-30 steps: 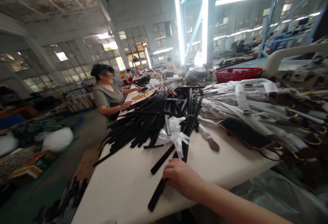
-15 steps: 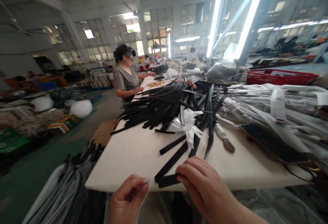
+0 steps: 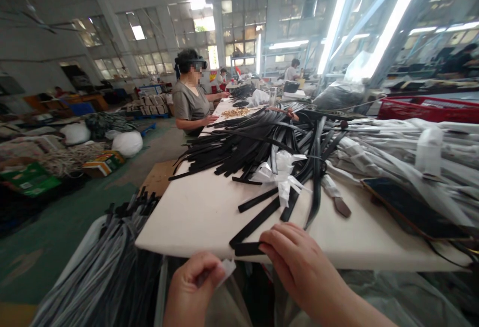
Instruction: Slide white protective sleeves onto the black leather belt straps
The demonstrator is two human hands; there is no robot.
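Left hand (image 3: 192, 282) higher (scrap (image 3: 228, 268) in pinch)

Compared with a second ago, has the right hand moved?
Yes: judged against the table, the right hand has moved closer to its near edge.

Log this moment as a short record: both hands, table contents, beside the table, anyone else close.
Left hand: pinches a white scrap
Right hand: grips a black strip
On the table: black strip pile, crumpled white sheeting, white-wrapped pieces, dark flat device
Lower left: grey and black strips
Nearby person: at the table's left side, by gold-coloured bits
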